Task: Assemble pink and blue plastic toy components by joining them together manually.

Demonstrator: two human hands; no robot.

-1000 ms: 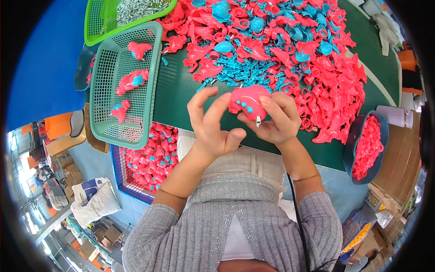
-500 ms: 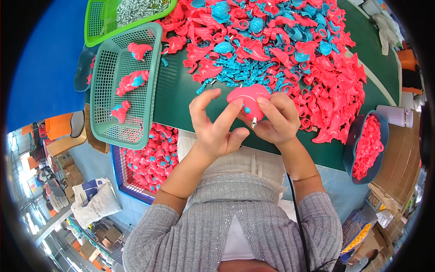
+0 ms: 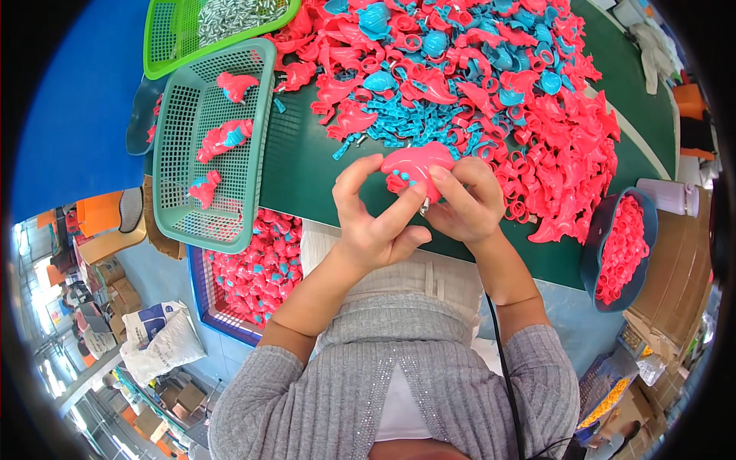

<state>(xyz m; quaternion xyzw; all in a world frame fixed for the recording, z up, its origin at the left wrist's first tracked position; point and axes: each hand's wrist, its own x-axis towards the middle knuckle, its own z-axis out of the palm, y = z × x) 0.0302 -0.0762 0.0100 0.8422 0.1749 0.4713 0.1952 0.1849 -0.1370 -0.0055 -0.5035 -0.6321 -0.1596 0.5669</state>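
Note:
Over the near edge of the green table I hold a glossy pink plastic toy (image 3: 418, 159) with small blue bumps on its side and a metal pin sticking out below. My right hand (image 3: 471, 205) grips its right side between thumb and fingers. My left hand (image 3: 376, 222) has its fingers on the toy's left side, one fingertip at the blue bumps. Its thumb points right, apart from the toy. Just beyond the hands lies a pile of small blue plastic pieces (image 3: 406, 119), with loose pink shells (image 3: 556, 153) heaped to the right.
At left, a teal mesh basket (image 3: 172, 165) holds a few pink-and-blue toys. Behind it, a green basket (image 3: 170, 38) contains metal pins. A blue crate (image 3: 203, 295) full of similar toys stands lower left. At right, a dark bowl (image 3: 645, 245) holds pink rings.
The toy has turned in my fingers, showing more blue bumps on its left side. My left fingers have shifted slightly along it. My right hand keeps its grip.

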